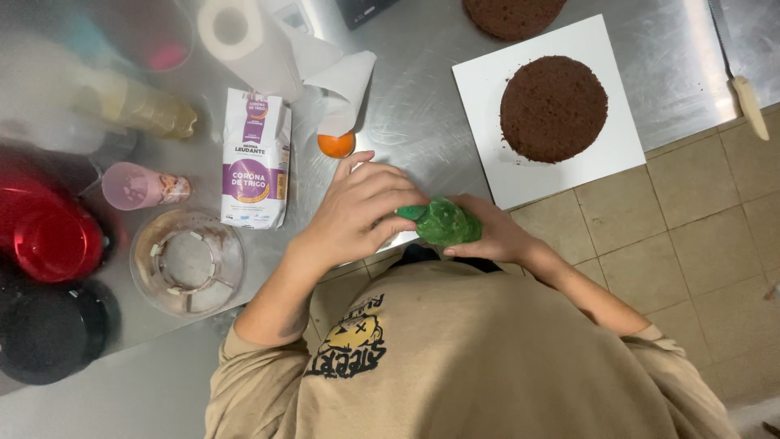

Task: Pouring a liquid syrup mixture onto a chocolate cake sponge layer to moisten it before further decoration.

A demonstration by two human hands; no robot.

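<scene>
Hands meet at the near edge of the steel counter [422, 106]. Left hand [361, 207] curled, fingers closed over the tip of a green piping bag [443, 221]; right hand [496, 236] cupped under the bag's body, gripping it. Beyond the bag: orange ball [335, 145], white-and-purple flour packet [256, 158]. Left of the bag: glass bowl [187, 262] with smeared residue. Beyond and to the right: round chocolate cake layer [553, 108] on white square board [487, 89]. Tiled floor [707, 219].

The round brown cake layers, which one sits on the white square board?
The whole round brown cake layer lies on the white square board; the other cake layer, cut off by the frame's top, rests on bare steel.
</scene>
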